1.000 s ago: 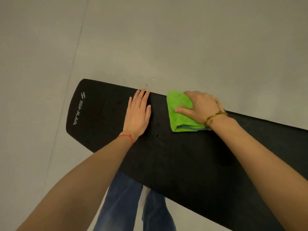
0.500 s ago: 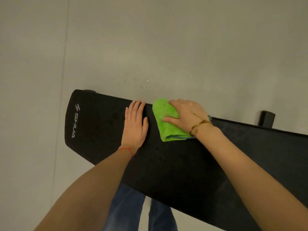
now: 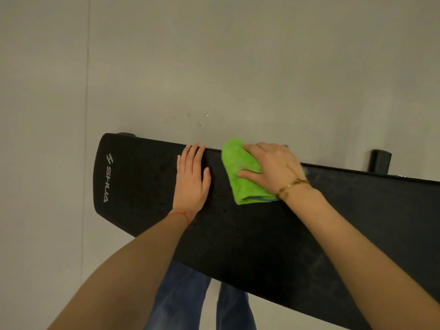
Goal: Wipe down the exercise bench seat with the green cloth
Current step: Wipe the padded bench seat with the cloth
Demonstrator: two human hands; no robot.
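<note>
My right hand (image 3: 273,171) lay flat on the green cloth (image 3: 242,179), fingers straight and together, pressing it onto the black bench seat (image 3: 262,234) just right of the frame's centre. The cloth was folded; its upper end stuck out past my fingertips at the seat's far edge, and its lower end showed beneath my thumb (image 3: 248,174) and wrist. My left hand (image 3: 192,184) rested palm down on the seat just left of the cloth, apart from it, fingers straight and close together, holding nothing. White lettering (image 3: 108,178) marked the seat's left end.
</note>
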